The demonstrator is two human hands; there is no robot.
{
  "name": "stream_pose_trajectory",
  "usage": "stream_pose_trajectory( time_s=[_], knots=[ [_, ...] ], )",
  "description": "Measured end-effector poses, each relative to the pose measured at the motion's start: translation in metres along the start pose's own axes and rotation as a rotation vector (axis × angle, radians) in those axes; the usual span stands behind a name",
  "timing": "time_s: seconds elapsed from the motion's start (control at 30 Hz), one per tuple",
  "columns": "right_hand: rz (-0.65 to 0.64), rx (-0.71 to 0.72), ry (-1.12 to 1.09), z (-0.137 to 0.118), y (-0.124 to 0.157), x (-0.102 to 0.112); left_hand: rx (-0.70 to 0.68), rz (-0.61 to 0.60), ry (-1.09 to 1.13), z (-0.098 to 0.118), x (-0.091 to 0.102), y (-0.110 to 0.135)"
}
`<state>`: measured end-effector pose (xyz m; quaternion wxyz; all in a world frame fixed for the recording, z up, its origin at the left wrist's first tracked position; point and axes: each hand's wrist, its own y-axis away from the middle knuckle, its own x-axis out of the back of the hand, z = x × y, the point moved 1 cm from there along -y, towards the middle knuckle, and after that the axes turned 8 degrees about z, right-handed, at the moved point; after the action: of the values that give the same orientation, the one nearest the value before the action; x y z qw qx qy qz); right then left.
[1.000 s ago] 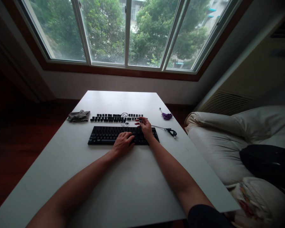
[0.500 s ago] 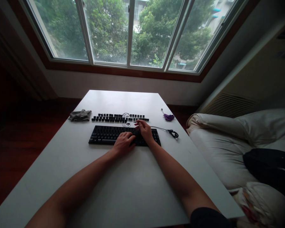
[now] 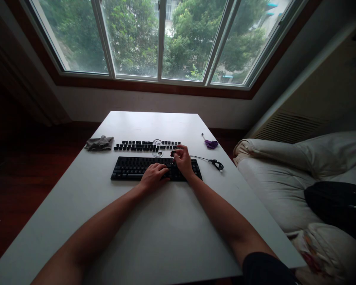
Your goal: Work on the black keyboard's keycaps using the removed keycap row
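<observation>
A black keyboard (image 3: pixel 129 169) lies on the white table, long side toward me. My left hand (image 3: pixel 155 174) rests on its middle, palm down with the fingers laid out over the keys. Over the right part of the keyboard is my right hand (image 3: pixel 182 161), its thumb and fingers pinching a small black keycap (image 3: pixel 172 153). Just behind the keyboard stand rows of loose black keycaps (image 3: pixel 136 147). Two thin ring-shaped items (image 3: pixel 158 154) lie among and in front of these rows. My hands cover some of the keys.
On the white table (image 3: pixel 154 237), a crumpled grey cloth (image 3: pixel 99 143) lies at the left edge. A purple cloth-like item (image 3: pixel 211 144) is at the right edge, near a thin white stick. A bundled cable (image 3: pixel 216 164) lies right of the keyboard. A pale sofa (image 3: pixel 267 178) stands beyond.
My right hand has risen slightly and turned, and the keycap between its fingertips now shows against the table. My left hand stays on the keyboard, nearly unmoved.
</observation>
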<state>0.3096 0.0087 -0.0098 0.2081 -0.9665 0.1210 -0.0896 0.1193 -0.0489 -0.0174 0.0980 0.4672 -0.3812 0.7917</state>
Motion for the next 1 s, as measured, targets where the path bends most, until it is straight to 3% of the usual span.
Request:
stream_pose_trajectory(
  time_s=[0.23, 0.43, 1.0],
  knots=[
    [-0.049, 0.114, 0.309, -0.008, 0.003, 0.004, -0.01, -0.008, -0.022, 0.001, 0.001, -0.001],
    [-0.033, 0.106, 0.514, -0.014, 0.008, 0.008, 0.004, -0.008, -0.022, 0.004, 0.001, -0.001],
    [-0.052, 0.134, 0.459, -0.01, 0.01, 0.006, -0.012, 0.016, -0.007, 0.004, 0.003, -0.001]
  ],
)
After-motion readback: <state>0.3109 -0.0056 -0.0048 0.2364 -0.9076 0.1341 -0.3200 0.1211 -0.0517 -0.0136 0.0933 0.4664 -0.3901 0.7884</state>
